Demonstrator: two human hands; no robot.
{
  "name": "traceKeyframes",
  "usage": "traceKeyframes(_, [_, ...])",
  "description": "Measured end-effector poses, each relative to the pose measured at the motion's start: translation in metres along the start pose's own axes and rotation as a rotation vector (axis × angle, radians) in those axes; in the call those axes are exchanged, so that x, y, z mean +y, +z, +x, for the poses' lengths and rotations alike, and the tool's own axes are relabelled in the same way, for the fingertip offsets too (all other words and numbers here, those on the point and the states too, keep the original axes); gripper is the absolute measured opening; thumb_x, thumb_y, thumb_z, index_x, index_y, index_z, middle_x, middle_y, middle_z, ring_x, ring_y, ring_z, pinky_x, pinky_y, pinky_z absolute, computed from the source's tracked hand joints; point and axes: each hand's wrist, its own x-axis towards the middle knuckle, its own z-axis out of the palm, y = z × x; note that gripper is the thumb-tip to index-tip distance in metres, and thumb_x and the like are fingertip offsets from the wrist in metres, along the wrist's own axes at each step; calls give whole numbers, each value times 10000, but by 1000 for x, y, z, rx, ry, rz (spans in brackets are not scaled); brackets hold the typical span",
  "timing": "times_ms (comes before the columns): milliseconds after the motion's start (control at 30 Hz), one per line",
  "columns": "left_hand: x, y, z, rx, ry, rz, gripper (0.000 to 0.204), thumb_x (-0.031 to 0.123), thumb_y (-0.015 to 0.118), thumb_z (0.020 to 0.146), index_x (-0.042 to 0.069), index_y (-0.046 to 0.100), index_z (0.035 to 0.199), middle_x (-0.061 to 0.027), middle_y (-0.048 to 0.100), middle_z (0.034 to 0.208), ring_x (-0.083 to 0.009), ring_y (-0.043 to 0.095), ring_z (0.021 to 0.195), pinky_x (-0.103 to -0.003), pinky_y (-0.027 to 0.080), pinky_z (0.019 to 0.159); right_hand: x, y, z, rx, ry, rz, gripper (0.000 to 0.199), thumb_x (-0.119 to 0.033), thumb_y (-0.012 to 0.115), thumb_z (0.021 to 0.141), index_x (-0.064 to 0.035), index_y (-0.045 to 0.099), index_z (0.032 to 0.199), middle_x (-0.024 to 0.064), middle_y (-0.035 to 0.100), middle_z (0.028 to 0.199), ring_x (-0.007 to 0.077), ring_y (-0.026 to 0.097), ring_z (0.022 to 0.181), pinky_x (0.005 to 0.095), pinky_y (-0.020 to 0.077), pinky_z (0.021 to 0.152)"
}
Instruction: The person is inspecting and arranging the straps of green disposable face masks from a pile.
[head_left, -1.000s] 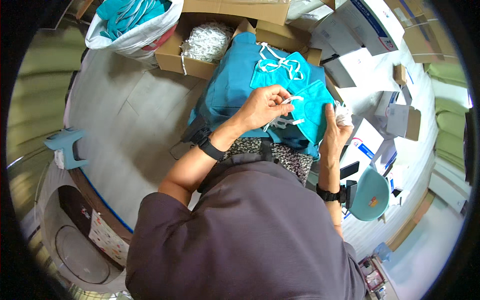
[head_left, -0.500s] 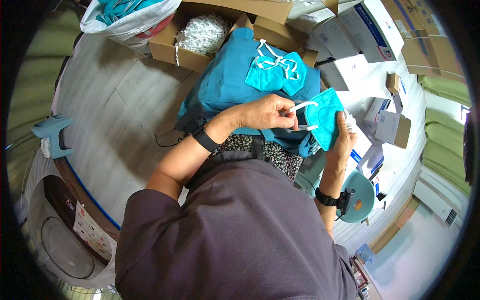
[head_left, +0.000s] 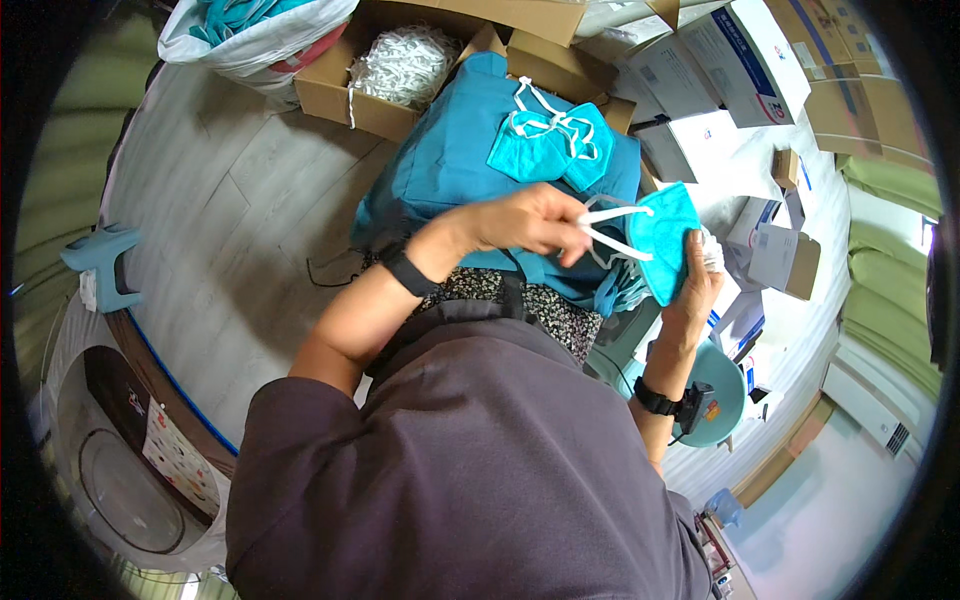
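Nearest is the person's patterned garment (head_left: 545, 318), at the near edge of the blue cloth (head_left: 430, 160). A black band (head_left: 408, 272) is on the left wrist. The left hand (head_left: 535, 222) is over the cloth's near part, slightly blurred, fingers curled on the white straps (head_left: 615, 213), which run nearly straight to the mask. The right hand (head_left: 695, 290), at the cloth's right side, grasps the teal mask (head_left: 665, 240) by its right edge, thumb on the face toward the viewer. The mask is held tilted at the cloth's right edge. White strands (head_left: 712, 250) show just behind the right hand; whether they are gripped cannot be told. A round green seat (head_left: 728, 400) is right of the cloth, on the near side. More masks (head_left: 525, 155), with looped white straps on top, lie on the cloth. Beyond the cloth, to the left, a carton (head_left: 370, 118) contains a white strap heap (head_left: 408, 68); farther left is a white sack (head_left: 240, 55) of teal pieces. White boxes (head_left: 690, 150) stand beyond the cloth, to the right.
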Motion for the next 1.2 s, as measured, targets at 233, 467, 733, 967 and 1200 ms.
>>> traceKeyframes(233, [22,-17,-18,80,286,-463,276,266,567,977,17,577,858,-148,628,959,-26,332,441,-165,239,382,33,-18,3,-71,-98,-226,161,-126,617,956,9,666,1031,19,639,821,73,560,638,215,421,542])
traceKeyframes(467, [11,3,11,208,-109,28,296,290,539,996,48,618,845,-16,597,686,-40,469,477,-183,336,419,-2,-11,13,-8,152,214,258,-255,605,968,-11,642,895,0,545,678,25,324,455,195,202,408])
traceKeyframes(733, [27,27,29,202,-301,451,256,218,576,945,16,669,819,-39,635,624,-70,513,481,-245,404,441,-16,77,-22,-450,131,-341,325,-233,570,995,-59,594,722,-40,508,572,45,445,472,225,303,410])
traceKeyframes(967, [21,28,22,97,-129,460,267,213,550,959,28,637,786,-17,600,619,-70,512,523,-255,408,484,-31,60,-27,-569,242,-433,225,-240,705,906,-33,662,830,-34,582,676,53,469,593,238,349,502])
traceKeyframes(1200, [30,12,0,-51,-302,312,346,286,511,997,70,578,736,31,504,594,-32,415,509,-213,324,463,-45,25,-24,-411,364,-350,161,-109,733,840,-25,688,969,-5,667,846,67,580,740,230,464,678])
